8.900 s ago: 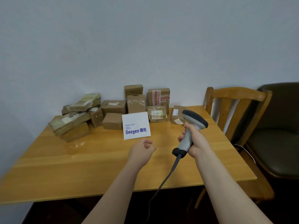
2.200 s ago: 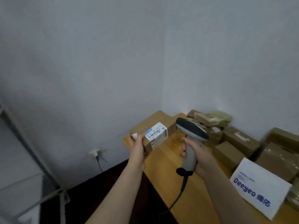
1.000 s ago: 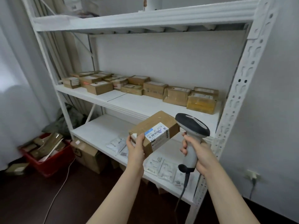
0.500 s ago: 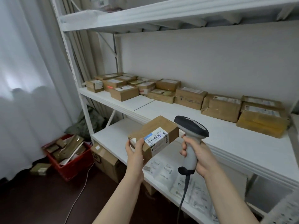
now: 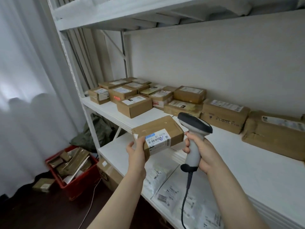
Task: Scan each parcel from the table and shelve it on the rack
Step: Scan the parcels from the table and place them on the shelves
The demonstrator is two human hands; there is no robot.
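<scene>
Many shelved parcels (image 5: 134, 107) are laid out on the middle shelf (image 5: 231, 146) of the rack (image 5: 72, 66), beyond the hands and to either side of them, so part of the work is judged done. The table is out of view, so how many are left cannot be told. One parcel (image 5: 158, 128) is held up before the shelf's front edge and is not yet shelved. It is gripped at its lower left end by the left hand (image 5: 137, 151), with its label (image 5: 157, 141) turned toward the camera. The scanner (image 5: 195, 128) is clasped by its handle in the right hand (image 5: 200, 154), just right of the parcel, its head level with the parcel's right end and its cable hanging below the hand. The hands are apart, with most of the parcel's length between them. Whether the label has been read cannot be told. A bare stretch of shelf lies just beyond the right hand, and setting the parcel down there is judged the step in hand.
</scene>
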